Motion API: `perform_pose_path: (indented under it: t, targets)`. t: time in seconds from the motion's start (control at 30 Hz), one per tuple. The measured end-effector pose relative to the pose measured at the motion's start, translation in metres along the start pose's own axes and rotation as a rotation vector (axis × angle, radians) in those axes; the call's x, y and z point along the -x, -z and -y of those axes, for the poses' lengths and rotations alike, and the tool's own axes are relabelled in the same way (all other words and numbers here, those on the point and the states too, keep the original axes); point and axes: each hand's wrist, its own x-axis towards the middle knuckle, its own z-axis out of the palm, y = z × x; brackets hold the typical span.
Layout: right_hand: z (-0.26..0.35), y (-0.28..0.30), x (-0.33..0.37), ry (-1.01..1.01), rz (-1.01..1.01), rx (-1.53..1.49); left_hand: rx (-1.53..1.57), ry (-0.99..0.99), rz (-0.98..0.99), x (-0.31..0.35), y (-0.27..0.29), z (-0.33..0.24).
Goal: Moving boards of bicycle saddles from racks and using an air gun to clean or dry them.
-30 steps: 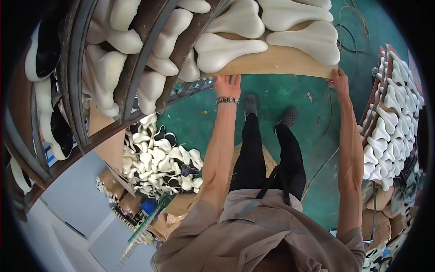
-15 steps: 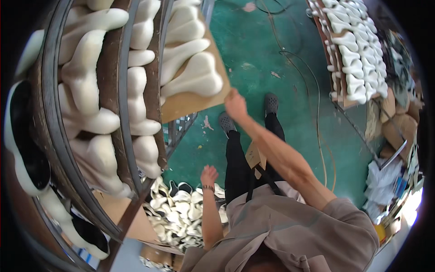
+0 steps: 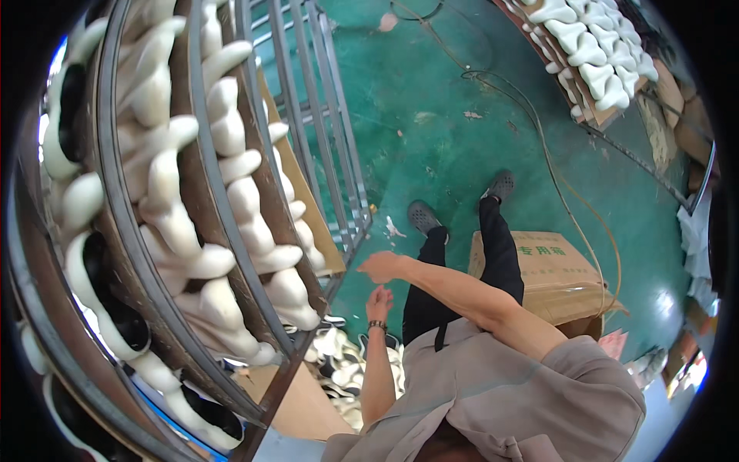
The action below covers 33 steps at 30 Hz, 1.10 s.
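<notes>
Looks like your tan board (image 3: 329,254) of white saddle pads (image 3: 306,237) is mostly in the metal rack (image 3: 202,115), edge poking out. Left hand (image 3: 379,303): empty, loosely open. Right hand (image 3: 382,266): near the board, can't tell if closed.

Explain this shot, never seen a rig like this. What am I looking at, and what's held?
There's no robot here: these are a person's own two bare hands. The view comes from a wide fisheye camera on their head, looking down, so straight edges bend near the rim.

On the person's left stands a metal rack loaded with white saddle-shaped pieces. A tan board in it carries some of them. The right hand is close to that board's near corner; the left hand, with a bracelet at its wrist, is just below it in the picture. Neither visibly holds anything.

More pieces lie in a pile low in the picture, and a cardboard box sits by the person's legs.
</notes>
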Motion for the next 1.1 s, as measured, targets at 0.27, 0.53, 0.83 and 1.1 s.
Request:
perform_pose_path:
  t: [0.27,0.53,0.83,1.1]
  targets:
    - [-0.116,-0.050,0.257,-0.687,-0.892,-0.549,-0.218,-0.192,0.198,-0.014,-0.117,-0.154]
    - [-0.074,-0.134,0.564,-0.872,-1.777,-1.190,-0.938,-1.287,0.788,0.184,-0.522,-0.238]
    - [-0.070,-0.298,0.634,-1.494,-2.588,-1.526,-1.816,-1.891,1.802,0.385,-0.767,-0.009]
    - [-0.095,-0.376,0.615,-1.449,-2.715,-1.957,-2.029,-1.027,1.737,0.369,-0.683,0.009]
